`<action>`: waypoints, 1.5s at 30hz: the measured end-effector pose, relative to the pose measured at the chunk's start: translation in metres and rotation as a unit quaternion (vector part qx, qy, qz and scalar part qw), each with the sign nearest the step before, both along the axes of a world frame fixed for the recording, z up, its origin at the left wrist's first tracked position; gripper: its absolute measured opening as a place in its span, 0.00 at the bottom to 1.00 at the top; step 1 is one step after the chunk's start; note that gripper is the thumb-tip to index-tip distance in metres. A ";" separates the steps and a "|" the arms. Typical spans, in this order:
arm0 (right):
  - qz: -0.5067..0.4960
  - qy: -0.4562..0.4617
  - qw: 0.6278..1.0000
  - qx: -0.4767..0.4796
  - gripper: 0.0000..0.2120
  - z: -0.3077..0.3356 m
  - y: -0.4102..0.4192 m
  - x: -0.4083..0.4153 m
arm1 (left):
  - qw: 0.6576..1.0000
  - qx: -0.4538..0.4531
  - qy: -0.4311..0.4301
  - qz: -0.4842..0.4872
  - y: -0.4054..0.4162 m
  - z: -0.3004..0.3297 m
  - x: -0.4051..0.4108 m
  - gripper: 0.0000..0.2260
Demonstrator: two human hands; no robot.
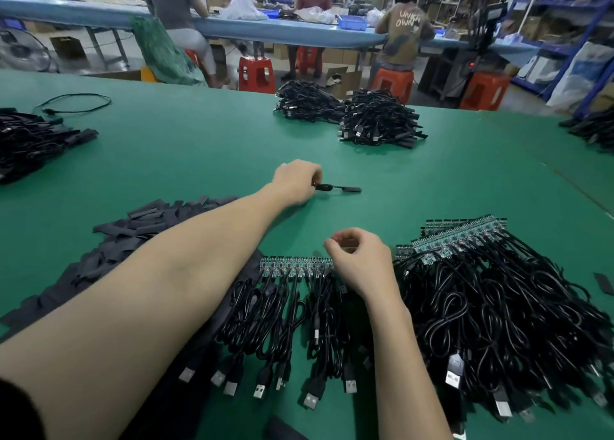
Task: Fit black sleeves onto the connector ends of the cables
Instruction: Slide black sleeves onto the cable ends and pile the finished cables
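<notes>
far left of the green table (186, 147): a heap of finished black cables (30, 140) and, beyond it, one loose cable loop (76, 102). nearer, a spread of flat black sleeves (133, 233) lies left of the forearm.

left hand (294, 182): reached forward over the table, fingers curled round one end of a single cable (332, 187). the cable lies on the mat and extends to the right; its far end carries a black sleeve (352, 189).

centre, near edge: a row of cables (289, 307) lies side by side, small circuit-board connector ends (295, 265) pointing away, usb plugs (259, 390) toward the viewer.

right hand (360, 262): held over the right end of that row, fingers curled with thumb and forefinger close together. whether they pinch anything cannot be told.

right: a large pile of unsleeved cables (498, 307), board ends (465, 237) fanned along its top edge. one stray sleeve (603, 283) lies at the right margin.

far centre: two bundles of cables (349, 117) on the table. beyond it, people sit on red stools (255, 74) at a blue bench (99, 11).
</notes>
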State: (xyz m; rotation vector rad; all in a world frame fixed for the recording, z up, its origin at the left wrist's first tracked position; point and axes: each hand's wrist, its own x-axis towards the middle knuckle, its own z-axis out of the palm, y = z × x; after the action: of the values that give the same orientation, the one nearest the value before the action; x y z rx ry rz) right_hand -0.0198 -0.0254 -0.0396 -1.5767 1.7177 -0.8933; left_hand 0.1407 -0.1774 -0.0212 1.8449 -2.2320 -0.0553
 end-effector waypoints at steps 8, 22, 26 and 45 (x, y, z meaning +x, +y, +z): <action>0.004 0.118 0.993 0.022 0.11 0.017 0.004 0.004 | 0.982 0.004 0.184 -0.028 0.055 0.018 0.006 0.06; 0.048 0.026 0.984 0.167 0.12 0.012 -0.002 -0.007 | 0.977 0.171 0.126 -0.036 0.160 0.005 0.007 0.08; 0.065 -0.012 0.985 0.161 0.06 0.011 0.001 -0.004 | 0.981 0.144 0.131 -0.016 0.158 0.003 0.008 0.12; 0.157 -0.225 0.954 0.122 0.05 0.024 0.011 -0.017 | 0.878 0.199 0.426 -0.093 0.155 0.009 0.036 0.04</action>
State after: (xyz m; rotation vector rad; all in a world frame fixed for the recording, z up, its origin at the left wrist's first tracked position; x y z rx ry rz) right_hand -0.0373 -0.0140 -0.0157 -1.3079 1.1667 -0.7708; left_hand 0.1765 -0.0221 -0.0126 1.3233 -1.7853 -1.1901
